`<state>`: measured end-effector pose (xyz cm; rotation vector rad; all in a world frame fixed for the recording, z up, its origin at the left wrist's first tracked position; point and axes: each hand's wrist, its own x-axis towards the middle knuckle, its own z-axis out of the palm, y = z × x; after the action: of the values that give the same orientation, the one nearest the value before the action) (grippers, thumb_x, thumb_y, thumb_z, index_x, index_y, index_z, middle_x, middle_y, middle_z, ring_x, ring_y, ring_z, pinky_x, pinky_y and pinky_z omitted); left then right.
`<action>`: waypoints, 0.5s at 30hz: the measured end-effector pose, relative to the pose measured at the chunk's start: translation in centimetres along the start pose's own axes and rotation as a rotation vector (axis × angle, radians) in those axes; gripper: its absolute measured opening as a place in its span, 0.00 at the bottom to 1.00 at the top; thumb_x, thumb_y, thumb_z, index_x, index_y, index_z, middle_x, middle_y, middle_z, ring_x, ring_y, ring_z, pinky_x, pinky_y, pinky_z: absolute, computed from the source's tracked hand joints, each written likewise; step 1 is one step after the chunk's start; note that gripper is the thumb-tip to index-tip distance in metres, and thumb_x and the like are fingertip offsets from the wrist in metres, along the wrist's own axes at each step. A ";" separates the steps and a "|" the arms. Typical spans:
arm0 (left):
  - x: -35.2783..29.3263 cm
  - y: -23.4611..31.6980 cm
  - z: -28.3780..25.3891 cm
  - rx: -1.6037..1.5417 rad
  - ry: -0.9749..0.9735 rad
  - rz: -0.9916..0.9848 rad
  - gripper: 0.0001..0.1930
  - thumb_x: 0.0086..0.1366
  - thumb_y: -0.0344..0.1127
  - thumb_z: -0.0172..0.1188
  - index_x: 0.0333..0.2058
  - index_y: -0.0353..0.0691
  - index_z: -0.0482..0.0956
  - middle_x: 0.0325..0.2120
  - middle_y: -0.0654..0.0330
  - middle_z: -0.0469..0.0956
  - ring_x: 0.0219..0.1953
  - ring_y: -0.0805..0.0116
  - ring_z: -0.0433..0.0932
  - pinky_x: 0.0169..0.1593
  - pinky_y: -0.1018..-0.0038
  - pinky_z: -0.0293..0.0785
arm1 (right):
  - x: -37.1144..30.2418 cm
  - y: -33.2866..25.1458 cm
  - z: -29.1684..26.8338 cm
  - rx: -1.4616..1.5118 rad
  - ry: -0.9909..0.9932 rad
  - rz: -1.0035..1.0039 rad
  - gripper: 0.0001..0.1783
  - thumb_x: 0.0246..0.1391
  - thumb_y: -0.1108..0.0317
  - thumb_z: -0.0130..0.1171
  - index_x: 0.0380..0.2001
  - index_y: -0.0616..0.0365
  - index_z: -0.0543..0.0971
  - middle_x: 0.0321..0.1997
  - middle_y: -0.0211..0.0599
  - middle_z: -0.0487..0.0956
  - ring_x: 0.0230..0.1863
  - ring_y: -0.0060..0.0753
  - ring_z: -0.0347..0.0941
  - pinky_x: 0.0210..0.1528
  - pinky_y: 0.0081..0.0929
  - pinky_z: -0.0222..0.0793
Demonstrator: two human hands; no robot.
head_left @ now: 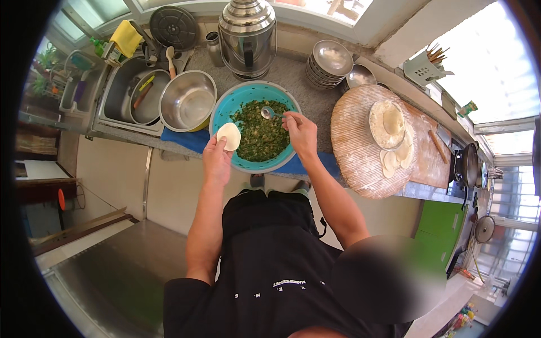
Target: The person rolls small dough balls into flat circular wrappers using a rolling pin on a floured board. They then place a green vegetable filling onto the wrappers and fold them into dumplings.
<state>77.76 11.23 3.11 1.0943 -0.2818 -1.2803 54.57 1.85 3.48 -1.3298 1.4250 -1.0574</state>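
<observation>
Between the thumb and fingers of my left hand (217, 160) is a round, pale dumpling wrapper (229, 136), held over the near left rim of a turquoise basin (225, 104). Chopped green filling (260, 135) covers the basin's bottom. My right hand (301, 132) grips the handle of a spoon (267, 112) at the basin's right side. The spoon's bowl is over the filling; whether it touches cannot be made out. To the right, a round floured board (352, 129) bears a metal bowl of flour (378, 133) and several more wrappers (390, 162).
Left of the basin stand a steel pot (187, 104) and a sink (115, 90) with a pan in it. A large metal urn (247, 39) is behind. Stacked metal bowls (329, 65) stand back right. A rolling pin (438, 146) lies on a wooden board farther right.
</observation>
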 end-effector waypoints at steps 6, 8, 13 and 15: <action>1.1 0.7 -2.7 -0.020 0.055 -0.011 0.16 0.80 0.31 0.51 0.61 0.30 0.74 0.56 0.52 0.82 0.57 0.64 0.83 0.61 0.66 0.81 | 3.3 1.4 4.9 -0.360 0.077 -0.290 0.14 0.70 0.67 0.61 0.50 0.63 0.87 0.46 0.55 0.87 0.39 0.55 0.83 0.42 0.48 0.80; 1.4 0.4 -3.4 -0.021 0.073 -0.015 0.17 0.81 0.32 0.51 0.61 0.30 0.74 0.56 0.51 0.82 0.57 0.63 0.83 0.61 0.66 0.81 | 3.9 2.4 6.7 -0.445 0.047 -0.394 0.12 0.68 0.69 0.62 0.49 0.64 0.87 0.45 0.55 0.87 0.41 0.57 0.83 0.44 0.50 0.79; 1.9 -0.3 -4.3 0.025 0.120 -0.042 0.17 0.81 0.33 0.51 0.62 0.31 0.74 0.56 0.51 0.82 0.56 0.62 0.83 0.60 0.66 0.81 | 2.6 3.4 9.6 -0.371 -0.105 -0.606 0.10 0.61 0.74 0.63 0.44 0.64 0.86 0.44 0.54 0.86 0.48 0.60 0.82 0.51 0.50 0.79; 2.1 -0.6 -4.5 -0.004 0.106 -0.028 0.17 0.81 0.33 0.51 0.61 0.30 0.74 0.56 0.51 0.82 0.56 0.63 0.83 0.60 0.66 0.81 | 1.4 3.3 9.6 -0.358 -0.254 -0.550 0.11 0.60 0.74 0.63 0.44 0.63 0.87 0.45 0.53 0.86 0.50 0.59 0.82 0.52 0.49 0.78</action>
<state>81.29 11.73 -0.41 1.1622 -0.1849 -1.2423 63.11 0.52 -2.10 -2.1176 1.1116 -0.9460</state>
